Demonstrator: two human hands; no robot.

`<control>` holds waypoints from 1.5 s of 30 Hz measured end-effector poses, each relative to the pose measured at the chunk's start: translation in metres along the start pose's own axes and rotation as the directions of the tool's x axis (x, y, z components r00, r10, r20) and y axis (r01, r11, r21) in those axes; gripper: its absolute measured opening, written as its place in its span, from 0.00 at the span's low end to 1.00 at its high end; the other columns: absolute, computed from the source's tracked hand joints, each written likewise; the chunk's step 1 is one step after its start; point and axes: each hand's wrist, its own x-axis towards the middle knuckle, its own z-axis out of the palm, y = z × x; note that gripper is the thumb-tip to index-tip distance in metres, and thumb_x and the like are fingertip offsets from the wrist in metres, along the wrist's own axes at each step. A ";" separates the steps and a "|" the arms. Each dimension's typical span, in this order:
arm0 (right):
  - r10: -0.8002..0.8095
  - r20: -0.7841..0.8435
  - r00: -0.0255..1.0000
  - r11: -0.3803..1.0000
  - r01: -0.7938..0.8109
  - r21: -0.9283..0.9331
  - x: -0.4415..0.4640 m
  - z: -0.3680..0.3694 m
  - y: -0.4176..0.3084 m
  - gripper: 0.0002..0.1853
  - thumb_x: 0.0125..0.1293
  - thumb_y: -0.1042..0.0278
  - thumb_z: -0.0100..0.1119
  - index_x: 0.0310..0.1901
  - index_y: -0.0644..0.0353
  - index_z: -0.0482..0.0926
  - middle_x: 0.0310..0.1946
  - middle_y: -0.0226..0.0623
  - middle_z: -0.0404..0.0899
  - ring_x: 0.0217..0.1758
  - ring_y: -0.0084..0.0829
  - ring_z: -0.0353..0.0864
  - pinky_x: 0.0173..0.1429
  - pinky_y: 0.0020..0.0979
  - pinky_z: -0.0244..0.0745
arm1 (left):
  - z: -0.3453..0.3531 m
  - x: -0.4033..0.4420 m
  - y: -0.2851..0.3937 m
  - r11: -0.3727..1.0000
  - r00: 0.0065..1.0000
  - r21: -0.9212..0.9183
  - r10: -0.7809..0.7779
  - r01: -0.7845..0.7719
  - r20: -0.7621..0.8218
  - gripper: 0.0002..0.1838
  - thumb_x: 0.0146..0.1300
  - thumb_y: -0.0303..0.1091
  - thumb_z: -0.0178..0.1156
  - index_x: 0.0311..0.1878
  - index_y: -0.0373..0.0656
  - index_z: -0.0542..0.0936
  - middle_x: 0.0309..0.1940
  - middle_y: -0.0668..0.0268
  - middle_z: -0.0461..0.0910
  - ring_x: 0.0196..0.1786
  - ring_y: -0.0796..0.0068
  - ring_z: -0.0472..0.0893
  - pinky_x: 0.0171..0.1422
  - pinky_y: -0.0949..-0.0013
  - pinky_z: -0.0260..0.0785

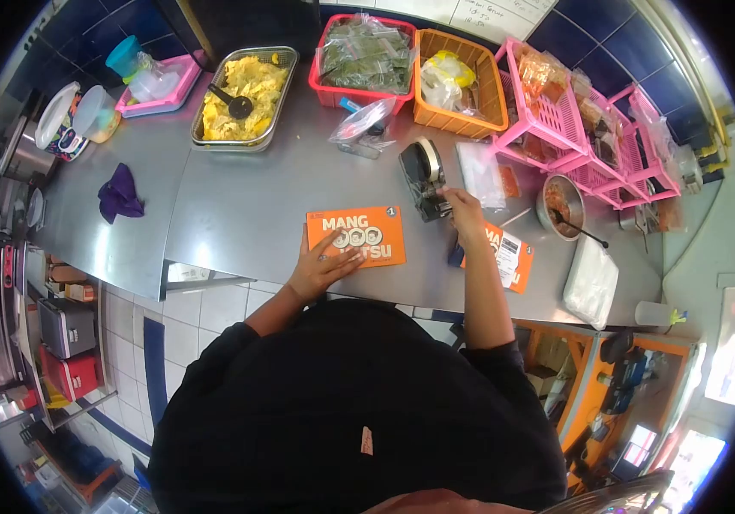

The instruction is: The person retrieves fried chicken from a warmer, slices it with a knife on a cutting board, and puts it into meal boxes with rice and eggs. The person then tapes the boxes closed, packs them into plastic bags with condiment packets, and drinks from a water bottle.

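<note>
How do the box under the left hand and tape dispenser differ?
The box is orange with lettering; the tape dispenser is black with a pale roll. The left hand lies on the box; the right hand touches the dispenser's near end. Both are on the table.

1. Box (389, 224) at the dial's centre: orange, with cream lettering and a row of pale circles.
2. Tape dispenser (421, 178), 1 o'clock: black, with a cream roll.
3. Food (252, 77), 11 o'clock: yellow; the scoop (240, 107) on it is black.
4. Red basket (319, 86), 12 o'clock, with dark green packets (363, 60).
5. Orange basket (462, 125), farther out at 1 o'clock.
6. Racks (547, 111), 2 o'clock: pink, with slatted patterning.
7. Cloth (120, 195), near 10 o'clock: purple.
8. Floor tiles (180, 336), 8 o'clock: white, crossed by a dark blue strip (155, 364).
9. Shirt (359, 385), 6 o'clock: black.
</note>
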 end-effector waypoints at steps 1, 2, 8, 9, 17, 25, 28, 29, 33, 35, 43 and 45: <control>0.078 0.080 0.994 0.996 -0.080 0.028 0.000 -0.001 -0.002 0.14 0.66 0.54 0.59 0.40 0.57 0.84 0.27 0.24 0.76 0.23 0.14 0.64 0.24 0.21 0.57 | 0.002 0.002 0.001 1.000 1.000 0.017 0.010 -0.010 -0.004 0.23 0.60 0.36 0.56 0.60 0.64 0.76 0.58 0.82 0.73 0.69 0.58 0.66 0.66 0.22 0.44; 0.080 0.079 0.994 0.996 -0.082 0.026 0.001 -0.003 -0.002 0.14 0.66 0.54 0.59 0.40 0.57 0.84 0.27 0.24 0.76 0.23 0.14 0.64 0.24 0.21 0.57 | 0.004 0.003 0.002 0.999 1.000 0.034 0.019 -0.019 -0.007 0.22 0.60 0.36 0.56 0.59 0.63 0.76 0.58 0.82 0.73 0.69 0.58 0.66 0.65 0.21 0.44; -0.092 0.159 0.983 0.836 -0.010 0.549 -0.007 -0.014 0.034 0.08 0.66 0.66 0.61 0.35 0.63 0.82 0.36 0.30 0.78 0.36 0.21 0.75 0.39 0.22 0.72 | 0.013 0.015 0.007 0.996 1.000 0.083 -0.007 0.008 -0.011 0.20 0.60 0.37 0.56 0.57 0.61 0.78 0.57 0.82 0.74 0.68 0.59 0.67 0.63 0.19 0.45; -0.163 0.124 0.979 0.845 0.073 0.530 -0.012 -0.017 0.041 0.07 0.65 0.68 0.61 0.35 0.63 0.82 0.38 0.32 0.76 0.39 0.24 0.76 0.42 0.25 0.74 | 0.015 0.018 0.008 0.997 1.000 0.082 -0.010 0.010 -0.012 0.20 0.60 0.37 0.56 0.57 0.61 0.78 0.57 0.82 0.74 0.68 0.59 0.67 0.63 0.19 0.45; -0.375 -0.034 0.926 0.527 0.183 -0.830 -0.022 -0.012 0.023 0.10 0.60 0.66 0.65 0.32 0.67 0.82 0.39 0.41 0.75 0.38 0.30 0.80 0.43 0.34 0.77 | 0.037 0.031 0.009 0.981 0.985 0.138 -0.116 0.134 -0.131 0.20 0.57 0.38 0.65 0.54 0.57 0.80 0.44 0.75 0.75 0.61 0.65 0.73 0.67 0.23 0.43; 0.153 0.495 0.855 0.940 -0.280 0.193 -0.093 0.064 0.007 0.10 0.61 0.65 0.65 0.37 0.64 0.84 0.16 0.21 0.70 0.15 0.14 0.56 0.19 0.21 0.50 | 0.038 0.034 0.011 0.982 0.961 0.046 -0.167 0.181 -0.219 0.22 0.56 0.36 0.64 0.57 0.53 0.78 0.41 0.73 0.73 0.59 0.70 0.74 0.66 0.24 0.44; 0.230 0.440 0.868 0.889 -0.372 0.268 -0.094 0.092 0.038 0.13 0.62 0.61 0.65 0.36 0.65 0.84 0.16 0.21 0.70 0.14 0.13 0.55 0.19 0.21 0.50 | 0.037 0.037 0.010 0.979 0.954 0.032 -0.190 0.203 -0.230 0.21 0.59 0.37 0.61 0.57 0.54 0.78 0.41 0.73 0.74 0.59 0.71 0.74 0.65 0.23 0.46; 0.269 0.347 0.898 0.885 -0.373 0.278 -0.094 0.097 0.046 0.14 0.63 0.60 0.66 0.35 0.66 0.84 0.17 0.21 0.70 0.14 0.14 0.58 0.19 0.22 0.53 | 0.036 0.036 0.010 0.982 0.961 0.025 -0.177 0.186 -0.213 0.20 0.59 0.37 0.60 0.56 0.54 0.78 0.41 0.73 0.74 0.59 0.71 0.74 0.65 0.23 0.45; -0.047 0.228 0.972 0.978 -0.002 0.210 -0.079 0.104 0.068 0.14 0.61 0.60 0.67 0.28 0.65 0.83 0.16 0.24 0.71 0.16 0.18 0.66 0.21 0.24 0.61 | 0.030 0.033 0.008 0.987 0.976 0.027 -0.154 0.159 -0.154 0.19 0.59 0.36 0.59 0.55 0.53 0.79 0.41 0.73 0.74 0.60 0.70 0.74 0.65 0.23 0.44; -0.192 0.190 0.963 0.936 0.238 -0.261 -0.079 0.093 0.056 0.16 0.56 0.58 0.71 0.22 0.63 0.83 0.17 0.30 0.76 0.18 0.24 0.74 0.23 0.27 0.67 | 0.028 0.032 0.008 0.987 0.982 0.007 -0.156 0.158 -0.109 0.19 0.59 0.34 0.58 0.55 0.52 0.79 0.41 0.73 0.74 0.61 0.69 0.73 0.66 0.23 0.43; -0.704 -0.022 0.710 0.509 0.482 -0.713 -0.071 0.101 0.093 0.21 0.49 0.53 0.72 0.13 0.58 0.75 0.16 0.33 0.71 0.19 0.37 0.75 0.24 0.34 0.70 | 0.014 0.033 0.006 0.990 0.989 -0.053 -0.136 0.133 -0.059 0.24 0.59 0.41 0.60 0.60 0.48 0.76 0.48 0.68 0.73 0.64 0.66 0.69 0.65 0.22 0.42; -0.677 -0.073 0.732 0.524 0.409 -0.747 -0.080 0.098 0.094 0.21 0.51 0.53 0.71 0.13 0.58 0.74 0.16 0.34 0.70 0.19 0.37 0.75 0.24 0.35 0.70 | 0.011 0.037 0.011 0.990 0.991 -0.069 -0.126 0.123 -0.042 0.27 0.58 0.44 0.62 0.61 0.47 0.74 0.49 0.66 0.72 0.64 0.65 0.69 0.65 0.22 0.41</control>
